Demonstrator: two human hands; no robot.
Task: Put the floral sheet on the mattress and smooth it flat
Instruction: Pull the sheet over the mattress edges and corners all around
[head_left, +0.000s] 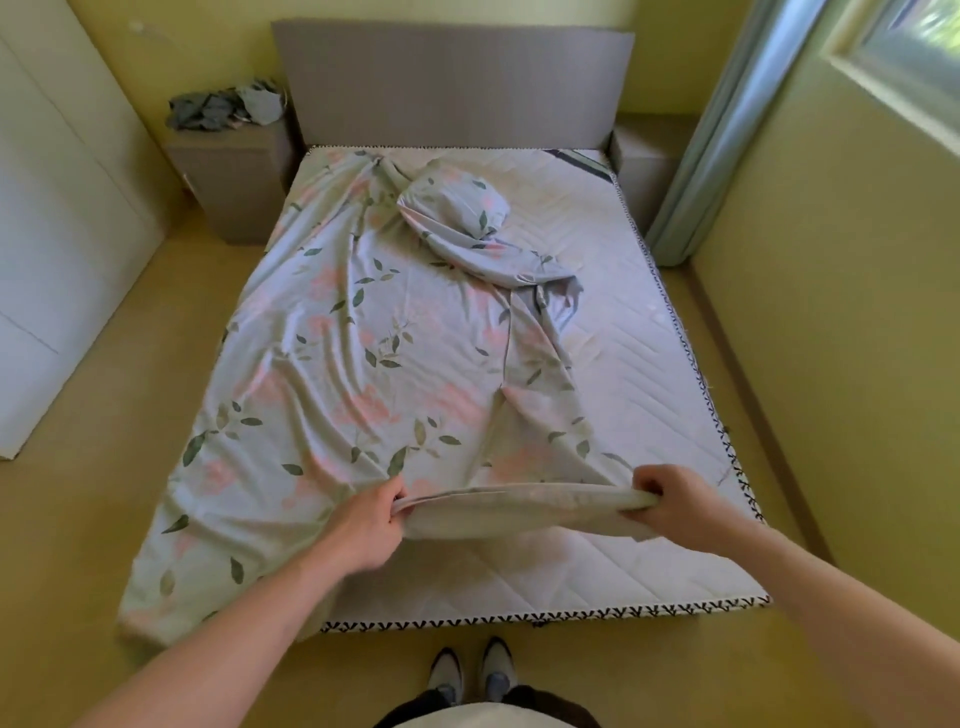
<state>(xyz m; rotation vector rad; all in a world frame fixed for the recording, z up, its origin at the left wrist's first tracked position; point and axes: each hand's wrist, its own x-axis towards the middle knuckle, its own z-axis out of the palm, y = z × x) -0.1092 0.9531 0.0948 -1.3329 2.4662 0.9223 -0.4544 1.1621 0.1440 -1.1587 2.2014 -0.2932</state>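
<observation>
The floral sheet (332, 332), pale with pink flowers and green leaves, lies rumpled over the left half of the white quilted mattress (639, 332). A bunched lump of it sits near the head end. The sheet's near left corner hangs over the mattress edge. My left hand (370, 525) grips the sheet's near hem, and my right hand (670, 501) grips the same hem further right. The hem is stretched between them, lifted a little above the mattress. The right half of the mattress is bare.
A grey headboard (452, 78) stands at the far end. A grey nightstand (228, 176) at the left carries a heap of dark cloth (223, 106). A curtain (727, 130) hangs at the right by a window. My feet (470, 670) stand at the bed's foot.
</observation>
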